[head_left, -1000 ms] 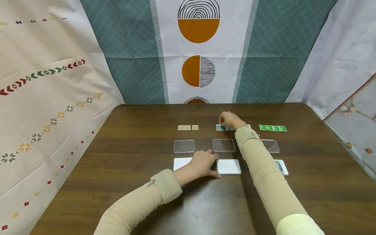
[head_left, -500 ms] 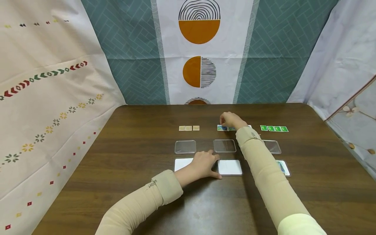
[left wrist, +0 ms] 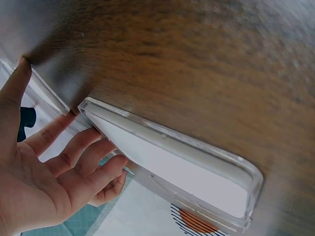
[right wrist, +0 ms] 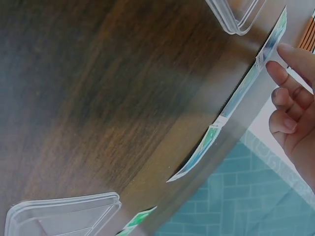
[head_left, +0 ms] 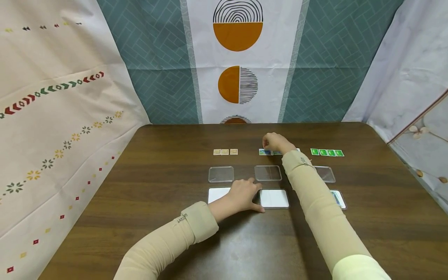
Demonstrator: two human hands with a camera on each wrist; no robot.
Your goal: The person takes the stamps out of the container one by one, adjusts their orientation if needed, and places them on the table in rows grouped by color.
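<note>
My left hand (head_left: 241, 194) lies between two clear cases with white cards in them. Its fairly straight thumb and index finger reach the near and far corners of the middle case (head_left: 274, 198), at its left end. The other fingers are loosely bent beside the left case (left wrist: 167, 155). Over the back row of stamps is my right hand (head_left: 274, 142), thumb and finger tips at the far edge of the leftmost blue-green stamp (right wrist: 270, 44), remaining fingers curled. I cannot tell whether it pinches that stamp. Two similar stamps (right wrist: 241, 93) lie beside it, partly hidden in the head view.
Clear lids (head_left: 221, 174) stand in a row behind the cases. Tan stamps (head_left: 224, 152) lie at back left, green stamps (head_left: 327, 152) at back right. A third case (head_left: 339, 199) with a blue-green print sits under the right forearm. Fabric hangs along the table's back edge.
The view has shifted slightly. Both hands keep their places, the left at the middle case and the right at the leftmost blue-green stamp.
</note>
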